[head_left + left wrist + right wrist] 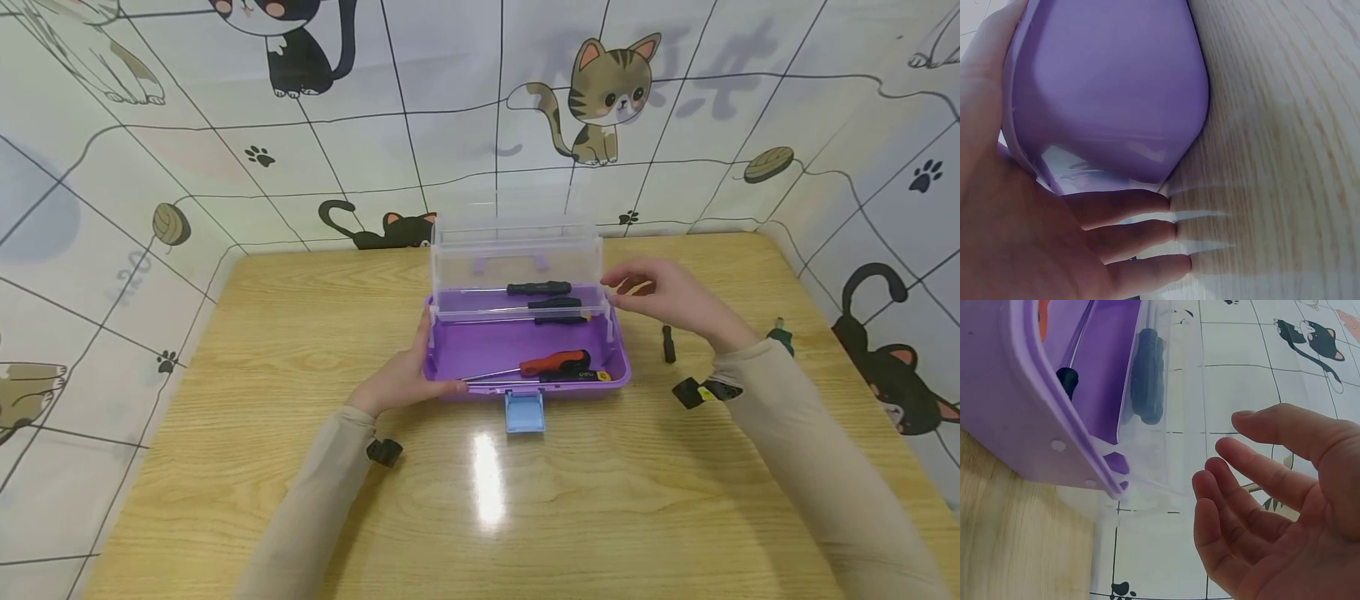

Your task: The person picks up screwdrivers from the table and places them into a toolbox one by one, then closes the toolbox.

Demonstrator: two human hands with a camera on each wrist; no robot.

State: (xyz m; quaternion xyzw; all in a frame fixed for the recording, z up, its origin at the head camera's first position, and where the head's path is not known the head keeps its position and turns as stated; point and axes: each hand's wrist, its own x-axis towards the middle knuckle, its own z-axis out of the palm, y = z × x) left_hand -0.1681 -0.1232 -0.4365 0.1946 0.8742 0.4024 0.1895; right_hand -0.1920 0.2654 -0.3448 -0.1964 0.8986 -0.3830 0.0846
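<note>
A purple toolbox [527, 340] sits on the table with its clear lid [517, 262] raised. Along its left side lies my left hand [401, 371], thumb at the front rim; the left wrist view shows straight fingers [1125, 206] beside the purple wall. Close to the lid's right edge is my right hand [663, 296], its fingers loosely bent and nothing between them in the right wrist view. Inside the box, a red-and-black screwdriver [555, 362] and a black screwdriver with a yellow end [573, 377] lie at the front. Several black-handled screwdrivers [538, 288] show at the back through the lid.
A short black handle [668, 344] lies on the table right of the box. Past it, a green-handled object [780, 336] is partly hidden by my right sleeve. The blue latch [524, 412] hangs at the front. A cat-printed cloth [465, 100] rises behind the table.
</note>
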